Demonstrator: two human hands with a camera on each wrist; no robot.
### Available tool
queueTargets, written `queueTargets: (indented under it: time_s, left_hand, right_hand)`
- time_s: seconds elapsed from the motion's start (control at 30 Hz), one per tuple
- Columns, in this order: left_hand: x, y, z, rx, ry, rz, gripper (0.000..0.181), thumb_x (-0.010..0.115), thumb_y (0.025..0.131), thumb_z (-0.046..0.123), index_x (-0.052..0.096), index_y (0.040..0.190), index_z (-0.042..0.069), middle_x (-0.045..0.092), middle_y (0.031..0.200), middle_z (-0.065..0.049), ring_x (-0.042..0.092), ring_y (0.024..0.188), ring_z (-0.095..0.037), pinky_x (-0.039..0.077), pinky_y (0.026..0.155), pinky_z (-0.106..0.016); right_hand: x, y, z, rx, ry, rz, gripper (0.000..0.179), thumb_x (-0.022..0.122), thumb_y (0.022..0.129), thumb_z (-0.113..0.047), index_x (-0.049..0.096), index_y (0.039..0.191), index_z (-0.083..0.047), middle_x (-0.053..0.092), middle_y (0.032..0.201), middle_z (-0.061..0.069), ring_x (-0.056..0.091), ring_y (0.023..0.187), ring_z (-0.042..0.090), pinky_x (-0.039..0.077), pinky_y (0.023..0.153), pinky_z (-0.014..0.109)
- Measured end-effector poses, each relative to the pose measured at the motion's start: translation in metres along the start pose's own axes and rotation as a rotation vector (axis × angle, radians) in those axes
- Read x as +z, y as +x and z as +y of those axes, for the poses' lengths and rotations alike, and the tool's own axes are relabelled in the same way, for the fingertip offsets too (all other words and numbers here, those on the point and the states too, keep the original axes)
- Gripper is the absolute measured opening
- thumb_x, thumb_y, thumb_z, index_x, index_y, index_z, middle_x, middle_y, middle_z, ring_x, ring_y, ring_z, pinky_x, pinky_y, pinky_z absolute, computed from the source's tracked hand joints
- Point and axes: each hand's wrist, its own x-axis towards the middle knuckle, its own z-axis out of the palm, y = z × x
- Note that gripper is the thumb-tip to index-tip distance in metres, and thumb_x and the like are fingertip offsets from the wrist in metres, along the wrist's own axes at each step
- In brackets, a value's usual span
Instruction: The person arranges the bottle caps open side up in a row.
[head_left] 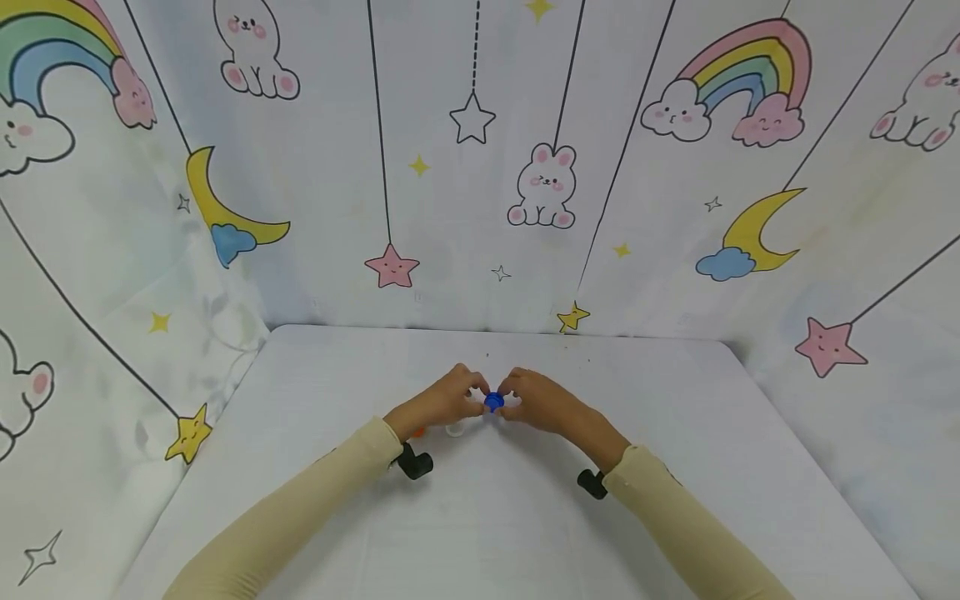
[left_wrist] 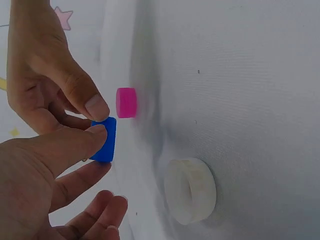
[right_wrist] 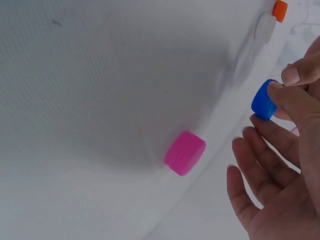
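A small blue bottle cap (head_left: 493, 402) is held between both hands, just over the white table. My left hand (head_left: 448, 398) pinches it from the left with thumb and fingertips. From the right, my right hand (head_left: 542, 401) pinches the same cap. In the left wrist view, both thumbs meet on the blue cap (left_wrist: 104, 141). A pink cap (right_wrist: 185, 154) lies near my right hand and is hidden in the head view. Below my left hand sit a white ring-shaped cap (left_wrist: 200, 192) and an orange cap (right_wrist: 280, 11).
The white cloth-covered table (head_left: 480, 517) reaches back to a hanging cloth (head_left: 322, 167) printed with stars, moons and rabbits, which also closes off both sides. Small black cameras (head_left: 415, 462) hang under each wrist. A few tiny dark specks dot the tabletop.
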Motion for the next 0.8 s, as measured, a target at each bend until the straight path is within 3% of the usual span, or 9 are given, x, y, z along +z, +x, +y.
queueTargets:
  time_s: [0.37,0.8]
  left_hand:
    - [0.01,-0.001,0.008,0.031,0.303,0.003,0.025,0.076,0.091,0.03,0.069,0.111,0.016,0.054,0.114,-0.006,0.053,0.096,-0.02,0.046,0.085,-0.038]
    - [0.018,-0.006,0.008,0.069,0.38,-0.007,0.023,0.078,0.089,0.033,0.07,0.105,0.017,0.053,0.11,0.0,0.051,0.091,-0.018,0.043,0.081,-0.035]
  right_hand:
    - [0.004,-0.005,-0.001,-0.058,0.019,-0.037,0.024,0.077,0.089,-0.024,0.075,0.11,-0.012,0.066,0.098,0.001,0.06,0.089,0.016,0.051,0.082,0.031]
    - [0.016,-0.011,-0.003,-0.091,-0.06,-0.03,0.024,0.08,0.087,-0.026,0.075,0.107,-0.013,0.063,0.093,-0.004,0.059,0.084,0.012,0.051,0.076,0.028]
